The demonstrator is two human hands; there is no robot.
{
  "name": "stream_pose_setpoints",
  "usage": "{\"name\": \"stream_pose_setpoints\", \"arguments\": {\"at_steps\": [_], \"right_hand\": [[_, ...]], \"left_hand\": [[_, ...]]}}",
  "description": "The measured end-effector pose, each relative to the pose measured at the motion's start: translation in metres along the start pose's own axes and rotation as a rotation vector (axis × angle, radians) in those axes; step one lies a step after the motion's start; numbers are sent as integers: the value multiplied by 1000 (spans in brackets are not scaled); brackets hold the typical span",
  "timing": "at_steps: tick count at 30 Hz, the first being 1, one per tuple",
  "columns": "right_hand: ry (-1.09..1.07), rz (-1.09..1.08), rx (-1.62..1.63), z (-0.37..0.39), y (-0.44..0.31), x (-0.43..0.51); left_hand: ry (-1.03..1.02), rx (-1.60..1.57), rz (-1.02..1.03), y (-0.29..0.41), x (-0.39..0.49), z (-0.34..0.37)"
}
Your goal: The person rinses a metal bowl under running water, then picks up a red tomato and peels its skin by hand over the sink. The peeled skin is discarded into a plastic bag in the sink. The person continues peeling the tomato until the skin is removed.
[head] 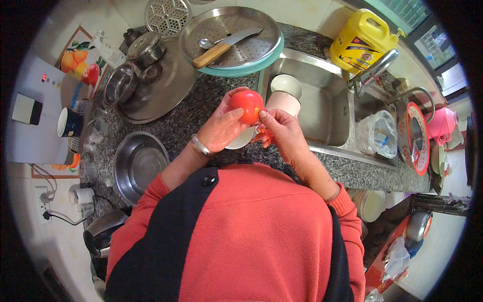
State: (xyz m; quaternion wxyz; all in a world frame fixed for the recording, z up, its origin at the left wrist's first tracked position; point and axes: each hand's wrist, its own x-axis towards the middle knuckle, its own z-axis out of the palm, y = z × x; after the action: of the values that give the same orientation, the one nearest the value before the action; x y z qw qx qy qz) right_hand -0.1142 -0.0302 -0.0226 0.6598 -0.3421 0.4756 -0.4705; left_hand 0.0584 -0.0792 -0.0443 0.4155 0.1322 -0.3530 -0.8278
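Observation:
My left hand (220, 130) holds a whole red tomato (244, 104) above the counter, its thumb across the near side. A pale yellowish stem spot faces my right hand (286, 132). The right thumb and curled fingers meet the tomato beside this spot. Below that thumb, red scraps (265, 136) that look like tomato skin hang at the right fingers. Partly hidden under both hands is a white bowl (241, 140). Just beyond the right hand, a pale pink container (283, 102) and a white bowl (286, 86) stand at the sink's left side.
A kitchen knife (226, 47) and a spoon (206, 43) lie on a perforated steel tray (249, 56). The steel sink (324, 109) is at right, with a yellow jug (358, 41) behind. At left are a steel basin (139, 162) and a lidded pot (145, 49).

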Motion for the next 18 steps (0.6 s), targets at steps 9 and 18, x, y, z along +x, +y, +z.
{"name": "stream_pose_setpoints", "arguments": {"at_steps": [9,18], "right_hand": [[43,-67,36,-26,-11,-21],[207,-167,-13,-105,-34,-59]], "left_hand": [[79,-5,-13,-31,21,30],[-29,76,-107,-76,58,86]]}}
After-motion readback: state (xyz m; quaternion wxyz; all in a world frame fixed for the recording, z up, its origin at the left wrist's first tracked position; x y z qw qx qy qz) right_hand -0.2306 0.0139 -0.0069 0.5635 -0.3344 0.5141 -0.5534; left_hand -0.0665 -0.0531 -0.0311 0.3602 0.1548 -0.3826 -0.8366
